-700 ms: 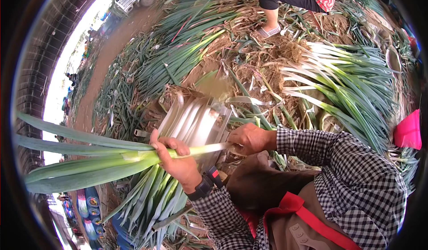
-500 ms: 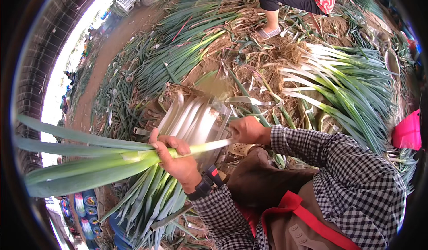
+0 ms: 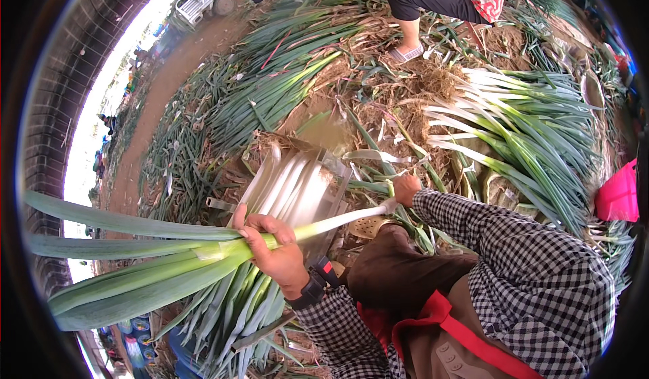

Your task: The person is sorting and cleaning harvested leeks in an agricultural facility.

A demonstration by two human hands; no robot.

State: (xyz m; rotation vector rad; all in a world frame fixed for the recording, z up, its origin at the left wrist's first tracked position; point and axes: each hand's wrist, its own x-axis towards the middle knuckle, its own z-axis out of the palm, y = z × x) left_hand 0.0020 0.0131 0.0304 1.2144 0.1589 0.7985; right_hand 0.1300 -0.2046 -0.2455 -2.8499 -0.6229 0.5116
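A worker's left hand (image 3: 274, 247) wraps round a leek (image 3: 338, 223) held over piled stalks (image 3: 287, 183), the right hand (image 3: 406, 190) curled beside its white end — hold unclear — as steady support should spare it bending.

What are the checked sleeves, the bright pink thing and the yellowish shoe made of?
Checked sleeves: probably woven cloth, matte, because they crease softly. Bright pink thing: perhaps plastic, smooth; its surface looks plain. Yellowish shoe: likely moulded foam, dull, with little holes.

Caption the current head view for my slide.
Left hand gripping a large green onion, right hand near its white end, a bundle of white-stemmed green onions below.
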